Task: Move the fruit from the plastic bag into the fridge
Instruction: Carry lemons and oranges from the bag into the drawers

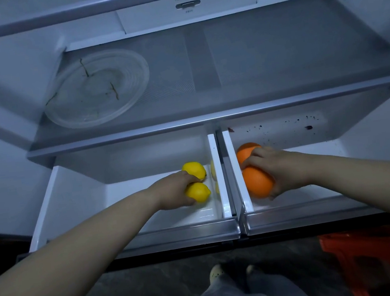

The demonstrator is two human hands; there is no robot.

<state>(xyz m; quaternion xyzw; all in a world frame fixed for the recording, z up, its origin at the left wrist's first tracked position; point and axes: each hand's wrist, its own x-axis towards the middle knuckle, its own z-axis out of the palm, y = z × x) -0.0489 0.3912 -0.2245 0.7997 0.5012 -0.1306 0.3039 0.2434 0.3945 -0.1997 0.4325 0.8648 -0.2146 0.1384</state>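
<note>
Two fridge drawers stand pulled out below a glass shelf. Inside the left drawer [76, 187] my left hand [172, 192] holds two yellow lemons, one at the far side [195, 170] and one nearer [199, 192]. In the right drawer [361, 152] my right hand [277, 169] grips two oranges, the far one [245, 152] partly hidden by my fingers, the near one [257, 184] under my palm. Whether the fruit touches the drawer floors I cannot tell. The red plastic bag [365, 259] lies on the floor at the lower right, blurred.
A clear round glass plate [98, 88] with a few dry stems sits on the left of the shelf above the drawers. Dark specks stain the right drawer's back wall [297, 126]. A white divider [219, 176] separates the drawers. My legs and shoes [231, 276] are below.
</note>
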